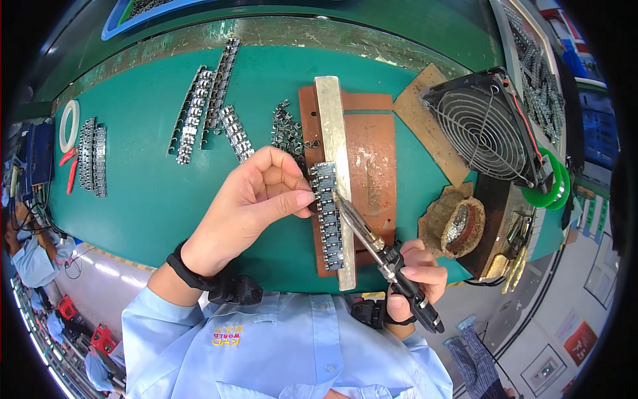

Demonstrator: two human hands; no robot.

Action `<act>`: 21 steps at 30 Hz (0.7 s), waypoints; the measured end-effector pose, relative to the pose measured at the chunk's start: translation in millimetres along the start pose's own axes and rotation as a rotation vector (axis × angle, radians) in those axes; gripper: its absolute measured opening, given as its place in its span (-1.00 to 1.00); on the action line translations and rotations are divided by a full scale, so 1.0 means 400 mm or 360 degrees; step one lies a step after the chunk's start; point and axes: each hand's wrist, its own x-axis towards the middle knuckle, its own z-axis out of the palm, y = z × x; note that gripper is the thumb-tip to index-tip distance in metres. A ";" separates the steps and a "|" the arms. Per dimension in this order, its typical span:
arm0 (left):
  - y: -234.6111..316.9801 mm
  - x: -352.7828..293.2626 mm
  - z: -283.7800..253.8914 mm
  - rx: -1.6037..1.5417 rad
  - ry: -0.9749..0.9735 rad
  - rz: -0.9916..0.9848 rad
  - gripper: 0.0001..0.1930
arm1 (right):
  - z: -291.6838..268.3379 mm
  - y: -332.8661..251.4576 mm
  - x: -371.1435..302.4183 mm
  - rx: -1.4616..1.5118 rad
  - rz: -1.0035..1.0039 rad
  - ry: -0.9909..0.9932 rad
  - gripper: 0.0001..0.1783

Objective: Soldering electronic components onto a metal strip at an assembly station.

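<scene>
A strip of small black electronic components lies lengthwise along a pale metal bar, on a reddish-brown board. My right hand grips a soldering iron by its black handle, its tip at the strip's upper part. From the left, my left hand reaches to the same spot, thumb and fingers pinched at the strip's edge. Whatever sits in that pinch is too small to name. Just beyond my left fingers is a heap of small shiny metal clips.
More component strips lie at the back left. A caged fan stands at the right, near a dish of shiny solder and a green spool. At the far left are a white tape ring and red-handled pliers.
</scene>
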 end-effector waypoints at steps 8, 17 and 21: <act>0.005 -0.003 -0.002 0.0017 0.0010 -0.0004 -0.82 | 0.005 0.000 0.003 -0.0040 -0.0014 -0.0131 -0.61; 0.002 -0.006 -0.015 0.0005 0.0011 -0.0010 -0.82 | 0.020 0.008 0.000 -0.0048 -0.0052 -0.0147 -0.62; 0.004 -0.009 -0.019 0.0025 0.0012 -0.0013 -0.82 | 0.025 0.008 -0.004 -0.0051 -0.0054 -0.0146 -0.62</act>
